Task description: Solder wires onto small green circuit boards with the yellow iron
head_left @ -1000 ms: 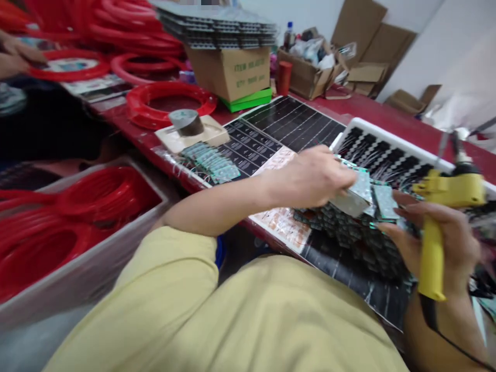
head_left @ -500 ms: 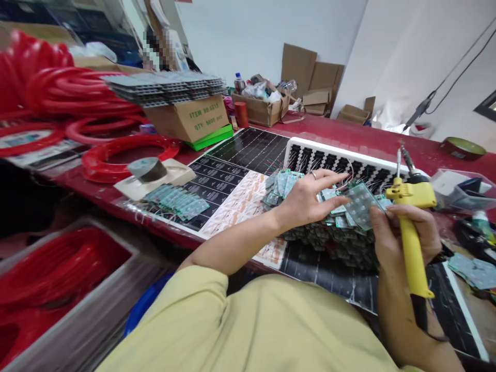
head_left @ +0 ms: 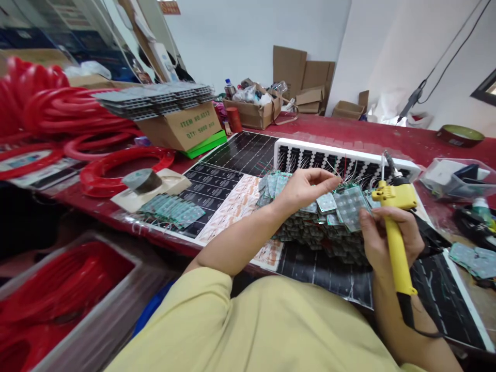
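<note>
Left hand (head_left: 306,188) curled since; circuit board (head_left: 351,205) small, green, dotted.

Glossy yellow plastic soldering iron (head_left: 395,237); matt brown cardboard box (head_left: 185,126).

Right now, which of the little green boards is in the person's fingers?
The small green board pinched between both hands, raised above the heap; the row by the table's edge lies untouched.

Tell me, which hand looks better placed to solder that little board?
Probably the right hand: it already grips the soldering iron beside the board. The left hand only pinches the board's edge.
</note>
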Motion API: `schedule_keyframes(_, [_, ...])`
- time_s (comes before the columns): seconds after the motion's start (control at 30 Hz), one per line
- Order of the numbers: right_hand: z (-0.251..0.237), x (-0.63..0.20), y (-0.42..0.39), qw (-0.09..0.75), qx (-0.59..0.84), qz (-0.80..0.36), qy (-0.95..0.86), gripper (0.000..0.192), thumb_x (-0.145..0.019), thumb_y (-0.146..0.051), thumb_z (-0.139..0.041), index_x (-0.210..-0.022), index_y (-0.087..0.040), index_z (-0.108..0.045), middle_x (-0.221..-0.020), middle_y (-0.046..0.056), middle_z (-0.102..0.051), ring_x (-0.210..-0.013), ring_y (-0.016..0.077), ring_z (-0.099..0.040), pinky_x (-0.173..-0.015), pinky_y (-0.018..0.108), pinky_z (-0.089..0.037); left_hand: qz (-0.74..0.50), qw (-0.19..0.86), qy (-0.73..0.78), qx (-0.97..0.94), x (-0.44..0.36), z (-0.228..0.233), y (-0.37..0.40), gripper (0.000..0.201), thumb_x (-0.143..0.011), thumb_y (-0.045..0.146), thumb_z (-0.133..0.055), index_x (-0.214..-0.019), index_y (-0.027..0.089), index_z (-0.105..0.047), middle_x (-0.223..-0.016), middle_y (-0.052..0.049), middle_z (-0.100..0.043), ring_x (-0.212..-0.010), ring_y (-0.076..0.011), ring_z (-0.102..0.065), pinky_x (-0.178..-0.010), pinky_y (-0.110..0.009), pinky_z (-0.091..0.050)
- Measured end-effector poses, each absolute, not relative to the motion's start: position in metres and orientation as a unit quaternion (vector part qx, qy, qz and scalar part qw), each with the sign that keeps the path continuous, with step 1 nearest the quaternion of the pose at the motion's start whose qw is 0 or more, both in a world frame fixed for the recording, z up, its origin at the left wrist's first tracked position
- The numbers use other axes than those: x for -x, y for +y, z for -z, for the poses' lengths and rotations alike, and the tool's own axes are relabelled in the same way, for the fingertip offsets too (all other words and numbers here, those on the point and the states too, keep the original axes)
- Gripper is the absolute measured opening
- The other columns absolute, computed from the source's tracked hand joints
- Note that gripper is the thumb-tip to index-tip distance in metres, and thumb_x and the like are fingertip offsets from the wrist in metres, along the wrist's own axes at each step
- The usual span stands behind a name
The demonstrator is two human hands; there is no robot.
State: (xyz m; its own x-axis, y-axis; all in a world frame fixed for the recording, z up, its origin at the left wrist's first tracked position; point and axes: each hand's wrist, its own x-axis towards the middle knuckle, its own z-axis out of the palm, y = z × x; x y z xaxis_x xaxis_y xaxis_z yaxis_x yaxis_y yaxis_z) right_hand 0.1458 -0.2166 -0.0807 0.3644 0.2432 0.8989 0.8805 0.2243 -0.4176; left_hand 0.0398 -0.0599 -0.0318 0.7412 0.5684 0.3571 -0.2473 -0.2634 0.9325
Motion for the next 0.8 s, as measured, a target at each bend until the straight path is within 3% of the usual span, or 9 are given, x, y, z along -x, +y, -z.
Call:
schedule_keyframes(0.13, [0.083, -0.143, -0.215, 0.598, 0.571, 0.253, -0.502, 0.021, -0.078, -0.014, -0.076, -0.091, -0.017, -0.060, -0.079, -0.002, -0.062, -0.062, 0.0053, -0.055, -0.062, 0.015, -0.048, -0.432, 0.472, 0.110, -0.760, -0.040, 0.032, -0.066, 0.040, -0.072, 0.055, -0.076, -0.069, 0.016, -0.069, -0.072, -0.003, -0.069, -0.065, -0.0098, -0.057, -0.065, -0.025, -0.048])
schedule_keyframes(0.37, [0.083, -0.139, -0.215, 0.611, 0.574, 0.244, -0.488, 0.020, -0.079, -0.015, -0.075, -0.092, -0.017, -0.059, -0.077, -0.002, -0.060, -0.061, 0.0044, -0.054, -0.061, 0.014, -0.047, -0.484, 0.433, 0.102, -0.754, -0.039, 0.047, -0.066, 0.025, -0.085, 0.036, -0.064, -0.072, 0.015, -0.068, -0.075, -0.005, -0.072, -0.066, -0.0097, -0.061, -0.054, -0.020, -0.044])
schedule_keyframes(0.43, [0.082, -0.138, -0.214, 0.614, 0.575, 0.247, -0.481, 0.020, -0.079, -0.014, -0.075, -0.091, -0.017, -0.059, -0.077, -0.002, -0.060, -0.060, 0.0046, -0.053, -0.060, 0.014, -0.047, -0.533, 0.365, 0.086, -0.759, -0.036, 0.054, -0.066, 0.023, -0.087, 0.035, -0.062, -0.076, 0.015, -0.069, -0.080, -0.006, -0.072, -0.068, -0.0101, -0.062, -0.053, -0.020, -0.045])
schedule_keyframes(0.5, [0.081, -0.138, -0.214, 0.617, 0.576, 0.249, -0.475, 0.020, -0.079, -0.015, -0.075, -0.091, -0.017, -0.059, -0.075, -0.002, -0.060, -0.057, 0.0048, -0.052, -0.056, 0.015, -0.045, -0.567, 0.250, 0.038, -0.784, -0.030, 0.061, -0.064, 0.019, -0.089, 0.031, -0.059, -0.083, 0.018, -0.072, -0.085, -0.007, -0.072, -0.075, -0.0114, -0.064, -0.062, -0.023, -0.051])
schedule_keyframes(0.6, [0.080, -0.138, -0.214, 0.617, 0.578, 0.249, -0.472, 0.019, -0.079, -0.016, -0.075, -0.090, -0.017, -0.060, -0.073, -0.003, -0.059, -0.055, 0.0054, -0.052, -0.053, 0.015, -0.044, -0.539, 0.145, -0.075, -0.826, -0.017, 0.069, -0.058, 0.022, -0.092, 0.033, -0.055, -0.092, 0.022, -0.074, -0.087, -0.006, -0.072, -0.080, -0.0130, -0.066, -0.075, -0.029, -0.055])
schedule_keyframes(0.73, [0.080, -0.139, -0.216, 0.619, 0.573, 0.253, -0.474, 0.019, -0.079, -0.016, -0.075, -0.088, -0.017, -0.059, -0.073, -0.003, -0.061, -0.056, 0.0057, -0.054, -0.055, 0.015, -0.046, -0.510, 0.327, 0.017, -0.796, -0.004, 0.062, -0.048, 0.049, -0.098, 0.053, -0.041, -0.097, 0.018, -0.075, -0.077, -0.006, -0.070, -0.066, -0.0115, -0.062, -0.063, -0.026, -0.051])
schedule_keyframes(0.8, [0.081, -0.138, -0.218, 0.620, 0.568, 0.254, -0.478, 0.020, -0.078, -0.015, -0.076, -0.089, -0.016, -0.059, -0.075, -0.002, -0.062, -0.059, 0.0061, -0.056, -0.058, 0.015, -0.047, -0.477, 0.380, 0.093, -0.787, -0.002, 0.052, -0.044, 0.049, -0.097, 0.054, -0.044, -0.092, 0.018, -0.076, -0.073, -0.004, -0.068, -0.063, -0.0106, -0.060, -0.062, -0.025, -0.049])
